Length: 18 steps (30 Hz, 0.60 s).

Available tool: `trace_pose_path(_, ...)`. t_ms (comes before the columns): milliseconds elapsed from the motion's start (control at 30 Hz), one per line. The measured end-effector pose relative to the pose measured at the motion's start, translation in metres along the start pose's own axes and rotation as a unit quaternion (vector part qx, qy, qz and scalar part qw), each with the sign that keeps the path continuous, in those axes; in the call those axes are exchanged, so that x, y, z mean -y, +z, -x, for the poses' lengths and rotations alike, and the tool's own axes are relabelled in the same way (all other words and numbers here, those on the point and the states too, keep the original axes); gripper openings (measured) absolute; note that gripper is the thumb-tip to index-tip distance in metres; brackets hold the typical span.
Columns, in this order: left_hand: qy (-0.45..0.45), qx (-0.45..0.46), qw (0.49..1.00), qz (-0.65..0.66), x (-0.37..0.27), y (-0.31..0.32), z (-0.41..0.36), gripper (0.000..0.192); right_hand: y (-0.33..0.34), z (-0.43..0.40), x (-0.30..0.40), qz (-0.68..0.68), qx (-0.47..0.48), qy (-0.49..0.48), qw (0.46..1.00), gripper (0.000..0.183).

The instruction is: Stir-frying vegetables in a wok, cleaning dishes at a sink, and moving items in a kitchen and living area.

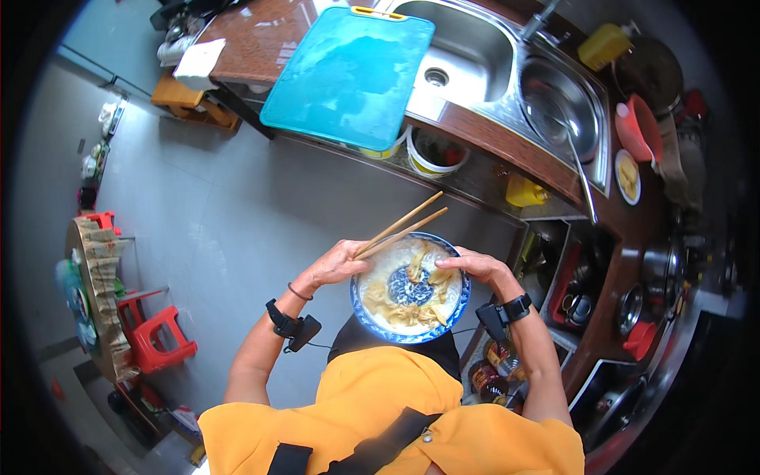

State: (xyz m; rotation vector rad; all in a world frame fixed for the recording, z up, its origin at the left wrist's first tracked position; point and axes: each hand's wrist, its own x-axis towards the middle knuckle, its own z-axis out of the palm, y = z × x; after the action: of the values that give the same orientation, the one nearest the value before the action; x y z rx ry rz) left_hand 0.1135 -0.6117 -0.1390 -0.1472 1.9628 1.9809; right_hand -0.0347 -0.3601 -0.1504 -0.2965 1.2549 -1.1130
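Note:
A blue-and-white patterned bowl point(409, 286) is held before my body, above the floor. My left hand point(339, 264) grips its left rim and also holds a pair of wooden chopsticks point(404, 230), whose tips point up and to the right. On the bowl's right rim is my right hand point(477, 265), its thumb over the edge and its other fingers hidden beneath. Pale yellowish pieces of food point(409, 313) lie in the bowl, with several along the lower side and some near the right thumb. The blue flower pattern shows in the middle of the bowl.
A teal cutting board point(356, 77) juts over the counter's edge beside the steel sink point(469, 47). A ladle point(579, 166) rests across the second basin, its handle overhanging. A small dish of food point(627, 176) sits at right. Red stools point(157, 338) stand by a round table point(89, 297) at left.

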Motion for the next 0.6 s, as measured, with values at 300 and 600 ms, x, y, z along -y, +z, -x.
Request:
trace_pose_path(300,-0.093,-0.185,0.978,0.027,0.033,-0.063,0.034,0.035,-0.025,-0.095,0.001,-0.077,0.024,0.101,0.992,0.052)
trace_pose_path(600,-0.295,-0.437,0.824,0.209,0.214,0.025,0.087,0.029,-0.126,-0.191,-0.021,-0.152,-0.117,0.067,0.979,0.037)
